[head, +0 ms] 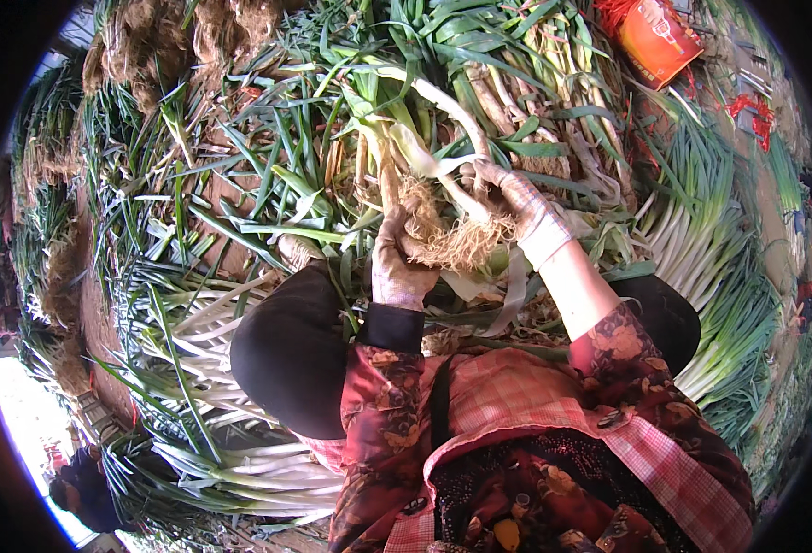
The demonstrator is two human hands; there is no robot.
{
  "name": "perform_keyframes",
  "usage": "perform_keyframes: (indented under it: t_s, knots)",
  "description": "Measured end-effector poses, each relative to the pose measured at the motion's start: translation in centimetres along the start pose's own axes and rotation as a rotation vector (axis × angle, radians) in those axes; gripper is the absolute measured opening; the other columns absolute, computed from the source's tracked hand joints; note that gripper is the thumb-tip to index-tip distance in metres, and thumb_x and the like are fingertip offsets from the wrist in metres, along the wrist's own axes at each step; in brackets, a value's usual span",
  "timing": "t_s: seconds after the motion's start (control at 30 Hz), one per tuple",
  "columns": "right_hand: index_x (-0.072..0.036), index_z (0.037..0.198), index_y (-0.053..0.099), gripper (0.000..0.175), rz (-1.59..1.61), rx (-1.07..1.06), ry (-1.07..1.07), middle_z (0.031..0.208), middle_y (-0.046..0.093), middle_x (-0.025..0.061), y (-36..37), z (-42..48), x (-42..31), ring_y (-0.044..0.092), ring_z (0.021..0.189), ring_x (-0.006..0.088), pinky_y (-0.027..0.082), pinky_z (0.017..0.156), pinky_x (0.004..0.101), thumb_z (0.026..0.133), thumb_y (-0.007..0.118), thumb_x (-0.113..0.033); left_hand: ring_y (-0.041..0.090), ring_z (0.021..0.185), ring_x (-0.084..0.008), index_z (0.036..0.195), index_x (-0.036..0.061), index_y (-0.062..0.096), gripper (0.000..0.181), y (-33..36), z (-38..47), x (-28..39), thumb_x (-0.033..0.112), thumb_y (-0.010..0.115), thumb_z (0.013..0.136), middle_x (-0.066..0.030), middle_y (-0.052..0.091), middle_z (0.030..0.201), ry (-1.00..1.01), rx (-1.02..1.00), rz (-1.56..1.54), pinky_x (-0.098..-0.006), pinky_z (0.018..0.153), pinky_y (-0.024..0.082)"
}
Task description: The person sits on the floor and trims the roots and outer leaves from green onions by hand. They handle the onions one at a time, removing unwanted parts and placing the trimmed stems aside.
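My left hand, in a soiled glove, grips a Welsh onion near its root end, its green leaves pointing away from me. Bushy, tan roots hang between my two hands. On the right, my gloved right hand has its thumb and fingers closed on a pale onion stalk and a loose strip of whitish outer skin. How much of the stalk lies inside the right fingers is hidden. Torn skins lie on the ground below both hands, between my knees.
Peeled white-stemmed onions lie in a pile at the left and another pile at the right. Unpeeled onions lie ahead. Root-covered bundles stand at the upper left. An orange container with red ties sits at the upper right.
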State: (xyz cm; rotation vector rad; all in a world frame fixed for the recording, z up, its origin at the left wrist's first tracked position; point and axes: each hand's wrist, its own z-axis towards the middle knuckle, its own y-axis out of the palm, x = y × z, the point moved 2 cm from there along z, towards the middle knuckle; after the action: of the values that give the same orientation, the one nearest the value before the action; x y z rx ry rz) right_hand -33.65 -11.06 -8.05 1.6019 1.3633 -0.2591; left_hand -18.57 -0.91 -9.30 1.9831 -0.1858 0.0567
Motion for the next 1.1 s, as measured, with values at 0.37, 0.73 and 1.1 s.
perform_keyframes:
  t_s: [0.37, 0.73, 1.1]
  knots:
    - [-0.004, 0.085, 0.058, 0.011, 0.212, 0.18, -0.038, 0.073, 0.059, 0.0058, -2.8, 3.0, 0.5, 0.057, 0.061, 0.017, 0.051, 0.057, 0.0306, 0.082, 0.062, -0.014, 0.055, 0.097, -0.0305, 0.092, 0.0041, 0.059, 0.02, 0.0, -0.5, 0.6, 0.02, 0.051, 0.083, -0.0106, 0.06, 0.099, 0.143, 0.229, 0.096, -0.049, 0.086, 0.043]
    - [-0.003, 0.085, 0.061, 0.024, -0.766, 0.64, -0.412, 0.07, 0.061, 0.004, -5.6, 4.8, -1.9, 0.054, 0.06, 0.0142, 0.043, 0.056, 0.0279, 0.082, 0.058, -0.027, 0.056, 0.072, -0.0234, 0.097, 0.0032, 0.059, 0.021, 2.0, -1.2, 0.3, 0.016, 0.049, 0.083, -0.0089, 0.059, 0.083, 0.044, 0.267, 0.035, -0.0395, 0.066, 0.047]
    - [-0.008, 0.096, 0.063, 0.024, -0.383, 0.113, -0.109, 0.078, 0.06, 0.0007, -7.9, -1.8, -6.3, 0.057, 0.072, 0.0122, 0.048, 0.057, 0.0251, 0.081, 0.065, -0.026, 0.051, 0.072, -0.012, 0.107, 0.0021, 0.05, 0.041, 0.8, -3.9, 3.0, 0.028, 0.064, 0.079, -0.0035, 0.053, 0.083, 0.342, 0.305, 0.596, -0.0262, 0.067, 0.046]
